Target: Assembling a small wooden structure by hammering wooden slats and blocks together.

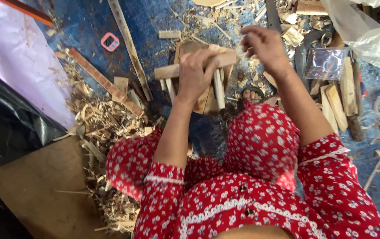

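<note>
The left hand (195,73) presses down with curled fingers on a pale wooden bar (198,65) that lies crosswise over a small wooden block (193,49), gripping it from above. Under the bar, several short wooden sticks (218,88) stand or lean side by side, running toward the person. The right hand (263,44) is raised just beside the bar's right end, fingers bent loosely together; a pale blur sits at the fingertips, and it cannot be told whether they pinch anything. All this sits on a blue mat (88,22) strewn with wood shavings (105,119) and offcuts. A small pink timer (109,41) lies to the left, a long thin slat (130,46) beside it, and clear plastic bags (362,31) at the right.
</note>
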